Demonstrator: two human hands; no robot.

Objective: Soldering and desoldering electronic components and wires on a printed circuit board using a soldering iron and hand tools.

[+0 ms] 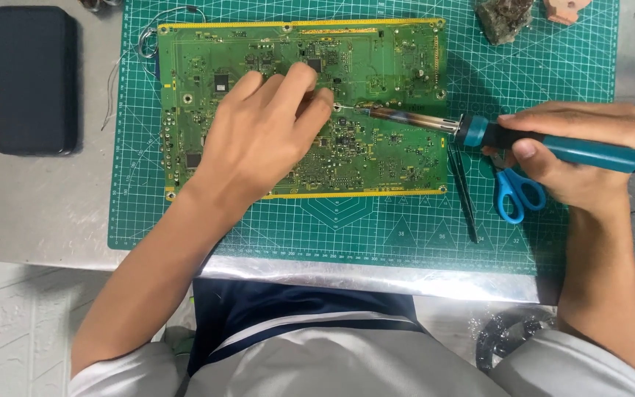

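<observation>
Mid-soldering, I judge: my left hand [259, 140] pinches thin solder wire [347, 108] on the green circuit board [398, 66] lying on the cutting mat [575, 73], my right hand [575, 158] clenches the soldering iron [479, 132], tip at the joint; next needs steady feeding.

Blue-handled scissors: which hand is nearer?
Right. The right hand, gripping the soldering iron, lies directly over the scissors; the left hand rests across the circuit board.

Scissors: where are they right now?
Head view, right side: the scissors lie on the green mat, partly under the right hand, beside the tweezers.
</observation>
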